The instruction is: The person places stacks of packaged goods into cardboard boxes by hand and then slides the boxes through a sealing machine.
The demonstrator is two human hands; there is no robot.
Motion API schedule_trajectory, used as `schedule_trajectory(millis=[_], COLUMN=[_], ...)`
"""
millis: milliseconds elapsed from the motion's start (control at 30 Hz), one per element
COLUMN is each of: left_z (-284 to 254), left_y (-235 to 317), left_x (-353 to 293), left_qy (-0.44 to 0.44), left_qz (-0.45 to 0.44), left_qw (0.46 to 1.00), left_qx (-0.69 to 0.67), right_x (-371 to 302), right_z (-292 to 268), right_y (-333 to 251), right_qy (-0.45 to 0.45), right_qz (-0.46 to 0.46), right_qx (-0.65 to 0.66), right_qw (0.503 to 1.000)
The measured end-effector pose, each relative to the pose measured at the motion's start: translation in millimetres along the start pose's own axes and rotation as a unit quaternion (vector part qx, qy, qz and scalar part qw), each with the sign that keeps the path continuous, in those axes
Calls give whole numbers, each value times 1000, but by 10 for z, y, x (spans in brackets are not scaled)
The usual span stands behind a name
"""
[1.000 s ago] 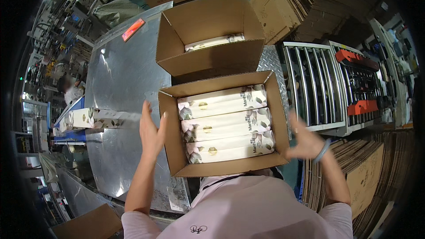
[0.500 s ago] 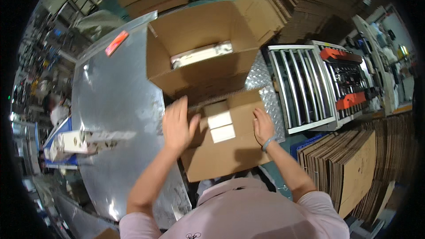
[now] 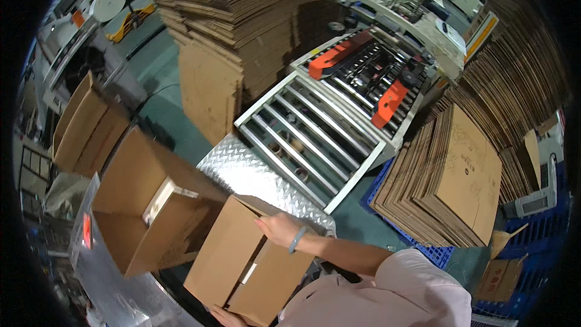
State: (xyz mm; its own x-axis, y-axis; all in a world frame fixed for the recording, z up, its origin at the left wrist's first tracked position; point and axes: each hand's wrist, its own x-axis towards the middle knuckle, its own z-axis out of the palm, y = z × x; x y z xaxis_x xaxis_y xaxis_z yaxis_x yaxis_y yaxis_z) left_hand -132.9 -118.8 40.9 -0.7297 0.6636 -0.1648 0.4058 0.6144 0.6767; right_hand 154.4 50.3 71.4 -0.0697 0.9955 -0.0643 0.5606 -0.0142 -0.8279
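Observation:
A brown carton (image 3: 223,251) stands in front of me with two large flaps folded inward. A narrow gap between the flaps shows a strip of something white (image 3: 248,273). My right hand (image 3: 281,230), with a grey-blue band at the wrist, lies on the far part of the flaps, fingers stretched toward the gap. At the carton's near end my left hand (image 3: 227,318) rests against the edge with fingers extended; the picture's lower rim cuts off the rest. Left of this carton stands a taller open carton (image 3: 130,206), with a white box (image 3: 160,201) inside.
A diamond-plate metal surface (image 3: 242,166) leads to a roller conveyor (image 3: 308,139) and a machine with orange guides (image 3: 390,104). Flat cardboard stacks (image 3: 463,175) stand on blue pallets to the right. A metal table (image 3: 142,303) with an orange-red item (image 3: 87,231) lies left.
My view has swung right. The near carton's flaps, spread open before, are now folded over its white contents. My right hand has come onto the flaps and my left hand to the near edge.

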Motion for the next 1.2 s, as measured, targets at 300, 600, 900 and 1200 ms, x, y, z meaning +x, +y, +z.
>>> schedule_trajectory(millis=[300, 600, 900, 1200], left_z=[1183, 1383, 1130, 773], left_y=[2123, 2093, 197, -168], left_x=[272, 207, 552, 938], left_qy=[-123, -41, -20, -129], left_qz=[49, 22, -45, -149], left_qw=[943, 995, 982, 924], left_qx=[-306, -83, -184, -327], right_x=[1381, 1272, 847, 562], right_z=[-1371, -1176, -737, -264], right_y=[1306, 1584, 684, -468], right_qy=[75, 51, -67, -71], right_qz=[-26, 98, 5, -83], right_qx=[60, 6, -20, -35], right_qw=[995, 994, 998, 993])
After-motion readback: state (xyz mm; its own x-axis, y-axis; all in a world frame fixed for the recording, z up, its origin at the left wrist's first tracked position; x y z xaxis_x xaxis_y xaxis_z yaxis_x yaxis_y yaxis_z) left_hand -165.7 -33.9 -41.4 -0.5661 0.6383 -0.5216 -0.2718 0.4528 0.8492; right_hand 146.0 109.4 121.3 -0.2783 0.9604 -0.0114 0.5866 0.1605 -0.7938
